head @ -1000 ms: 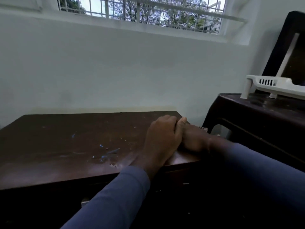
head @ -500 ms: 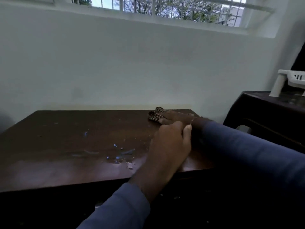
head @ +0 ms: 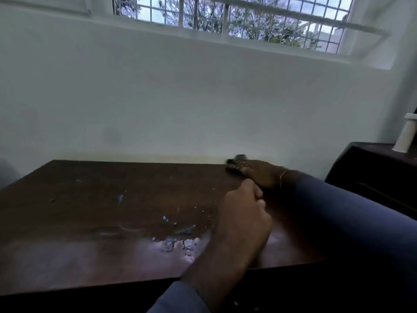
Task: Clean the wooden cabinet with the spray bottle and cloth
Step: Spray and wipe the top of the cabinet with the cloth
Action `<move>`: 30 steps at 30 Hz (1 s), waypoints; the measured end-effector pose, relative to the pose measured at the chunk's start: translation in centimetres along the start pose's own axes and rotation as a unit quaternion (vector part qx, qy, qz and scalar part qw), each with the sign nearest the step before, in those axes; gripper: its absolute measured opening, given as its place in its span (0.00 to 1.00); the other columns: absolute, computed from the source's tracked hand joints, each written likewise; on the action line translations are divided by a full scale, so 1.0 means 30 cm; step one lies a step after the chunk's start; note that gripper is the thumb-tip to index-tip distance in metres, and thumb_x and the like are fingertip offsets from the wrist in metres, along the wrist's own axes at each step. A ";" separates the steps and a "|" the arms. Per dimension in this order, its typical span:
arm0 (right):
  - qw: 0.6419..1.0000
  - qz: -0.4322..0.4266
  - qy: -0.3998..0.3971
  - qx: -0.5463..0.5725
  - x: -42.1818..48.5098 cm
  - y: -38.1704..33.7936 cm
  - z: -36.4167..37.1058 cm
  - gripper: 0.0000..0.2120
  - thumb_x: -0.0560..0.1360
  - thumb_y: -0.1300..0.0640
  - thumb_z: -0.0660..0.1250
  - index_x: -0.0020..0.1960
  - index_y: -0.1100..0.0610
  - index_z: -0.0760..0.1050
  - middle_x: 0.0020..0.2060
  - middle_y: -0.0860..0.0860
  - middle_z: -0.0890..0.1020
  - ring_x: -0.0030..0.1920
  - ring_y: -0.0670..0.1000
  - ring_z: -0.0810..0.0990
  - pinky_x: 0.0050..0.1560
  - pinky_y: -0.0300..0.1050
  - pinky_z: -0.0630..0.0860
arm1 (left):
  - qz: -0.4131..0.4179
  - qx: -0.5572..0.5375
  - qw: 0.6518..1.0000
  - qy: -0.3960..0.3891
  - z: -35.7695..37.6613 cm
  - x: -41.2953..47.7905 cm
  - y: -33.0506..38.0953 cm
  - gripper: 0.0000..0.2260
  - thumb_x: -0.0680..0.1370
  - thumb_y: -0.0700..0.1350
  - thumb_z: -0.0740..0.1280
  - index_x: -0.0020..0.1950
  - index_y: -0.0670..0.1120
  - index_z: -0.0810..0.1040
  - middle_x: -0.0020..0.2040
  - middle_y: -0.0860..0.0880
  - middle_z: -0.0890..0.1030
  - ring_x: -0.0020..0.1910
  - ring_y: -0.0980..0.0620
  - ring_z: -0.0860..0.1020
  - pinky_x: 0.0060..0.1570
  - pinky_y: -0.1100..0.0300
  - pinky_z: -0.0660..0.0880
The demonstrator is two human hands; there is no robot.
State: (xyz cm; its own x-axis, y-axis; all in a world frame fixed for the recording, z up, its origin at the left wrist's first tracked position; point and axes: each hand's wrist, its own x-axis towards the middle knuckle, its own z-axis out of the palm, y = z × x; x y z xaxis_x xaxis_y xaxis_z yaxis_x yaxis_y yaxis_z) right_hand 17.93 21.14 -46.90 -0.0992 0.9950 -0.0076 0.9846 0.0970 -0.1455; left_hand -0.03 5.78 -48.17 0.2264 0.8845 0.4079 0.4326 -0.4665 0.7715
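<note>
- The wooden cabinet [head: 101, 211] stands against the pale wall [head: 180, 98]; its dark brown top fills the lower half of the view.
- Small blue flecks and pale crumbs [head: 171, 222] lie scattered on the middle of the top, and a glossy patch near the front edge reflects the window.
- The right hand [head: 259, 173] lies flat at the far right corner of the top, fingers stretched toward the wall, palm down.
- A dark, patterned scrap of cloth [head: 237, 160] shows under and just beyond the right fingertips, at the rear edge; it is blurred, and whether the fingers grip it or only press it cannot be told.
- A thin band circles the right wrist, where a blue sleeve [head: 338, 222] begins.
- The left hand [head: 242, 218] rests on the top nearer the front, fingers curled, its knuckles touching the heel of the right hand; whether it holds anything cannot be told.
- A barred window [head: 237, 21] runs along the top of the wall, with trees visible outside.
- A second dark piece of furniture [head: 372, 168] stands to the right, apart from the cabinet, bearing a white plastic leg [head: 405, 136].
</note>
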 end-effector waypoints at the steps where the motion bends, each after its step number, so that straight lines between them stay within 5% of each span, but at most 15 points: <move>1: 1.000 0.017 0.010 -0.007 0.002 -0.020 -0.009 0.27 0.82 0.41 0.46 0.78 0.50 0.57 0.78 0.53 0.58 0.76 0.54 0.60 0.75 0.49 0.56 | 0.005 0.003 1.000 -0.008 -0.001 -0.004 0.003 0.06 0.77 0.40 0.64 0.51 0.49 0.75 0.45 0.47 0.82 0.46 0.48 0.79 0.45 0.58 0.73; 3: 0.999 0.018 0.010 -0.035 -0.034 -0.083 -0.019 0.33 0.77 0.32 0.42 0.78 0.45 0.53 0.78 0.48 0.54 0.76 0.51 0.57 0.76 0.47 0.53 | 0.010 0.007 1.000 -0.020 -0.003 -0.005 -0.005 0.11 0.74 0.37 0.63 0.52 0.50 0.75 0.46 0.46 0.82 0.48 0.47 0.80 0.48 0.55 0.76; 7: 0.998 -0.061 0.006 -0.018 -0.114 -0.073 -0.004 0.22 0.83 0.43 0.52 0.75 0.43 0.61 0.70 0.38 0.60 0.72 0.42 0.60 0.70 0.36 0.51 | -0.004 0.015 0.999 -0.036 0.008 0.015 -0.020 0.08 0.74 0.39 0.63 0.49 0.51 0.75 0.45 0.48 0.82 0.47 0.48 0.80 0.49 0.54 0.77; 11: 0.999 0.046 0.024 -0.008 -0.025 0.062 -0.021 0.24 0.83 0.44 0.46 0.78 0.46 0.52 0.78 0.49 0.52 0.78 0.50 0.49 0.77 0.44 0.45 | 0.017 0.059 0.998 -0.031 0.002 -0.002 -0.005 0.04 0.77 0.44 0.63 0.50 0.50 0.76 0.48 0.50 0.81 0.50 0.49 0.78 0.51 0.56 0.74; 16: 0.995 -0.083 0.033 -0.043 -0.100 0.019 0.018 0.21 0.84 0.54 0.53 0.76 0.54 0.60 0.73 0.44 0.60 0.72 0.41 0.57 0.67 0.27 0.46 | -0.005 0.067 0.998 -0.021 0.003 0.020 -0.002 0.05 0.77 0.45 0.64 0.52 0.50 0.74 0.50 0.49 0.81 0.52 0.48 0.78 0.52 0.57 0.72; 21: 0.998 -0.035 0.019 -0.058 -0.060 -0.009 -0.008 0.27 0.83 0.43 0.47 0.79 0.49 0.49 0.76 0.44 0.45 0.75 0.43 0.46 0.76 0.41 0.43 | -0.009 0.069 0.997 -0.028 0.002 -0.002 0.010 0.06 0.76 0.43 0.64 0.52 0.50 0.75 0.49 0.48 0.82 0.50 0.46 0.80 0.51 0.55 0.76; 23: 0.990 -0.122 0.014 -0.066 -0.090 -0.056 0.018 0.24 0.84 0.48 0.51 0.78 0.52 0.54 0.71 0.41 0.50 0.72 0.41 0.50 0.72 0.34 0.46 | -0.009 0.055 0.998 -0.029 0.007 0.006 0.004 0.06 0.76 0.42 0.63 0.52 0.49 0.76 0.50 0.47 0.82 0.50 0.46 0.80 0.52 0.54 0.76; 25: 0.988 -0.138 0.001 -0.070 -0.112 -0.053 0.018 0.21 0.84 0.52 0.54 0.76 0.54 0.62 0.74 0.47 0.61 0.75 0.50 0.59 0.69 0.37 0.55 | -0.014 0.055 0.998 -0.021 0.008 0.020 -0.007 0.06 0.76 0.42 0.63 0.52 0.49 0.76 0.51 0.47 0.81 0.52 0.46 0.79 0.53 0.55 0.76; 28: 0.988 0.044 -0.001 -0.147 -0.042 0.018 -0.042 0.35 0.77 0.30 0.39 0.78 0.46 0.52 0.77 0.51 0.58 0.75 0.59 0.60 0.74 0.50 0.56 | -0.003 0.057 0.998 -0.011 0.008 0.012 0.001 0.08 0.76 0.40 0.61 0.52 0.47 0.77 0.51 0.46 0.82 0.53 0.45 0.79 0.52 0.55 0.73; 30: 0.983 0.037 -0.002 -0.179 -0.013 -0.016 -0.026 0.36 0.77 0.30 0.39 0.78 0.47 0.52 0.78 0.53 0.55 0.76 0.60 0.57 0.75 0.55 0.54 | -0.004 0.044 0.999 -0.001 -0.002 0.008 0.003 0.09 0.76 0.38 0.60 0.51 0.47 0.77 0.51 0.45 0.83 0.52 0.44 0.79 0.51 0.55 0.73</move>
State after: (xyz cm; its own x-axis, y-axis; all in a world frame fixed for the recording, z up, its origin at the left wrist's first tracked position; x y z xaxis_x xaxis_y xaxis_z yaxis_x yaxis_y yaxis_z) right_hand 17.61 20.72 -46.06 -0.0246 0.9996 -0.0099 0.9767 0.0261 0.2129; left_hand 0.02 5.96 -47.97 0.2248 0.8878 0.4015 0.5090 -0.4584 0.7286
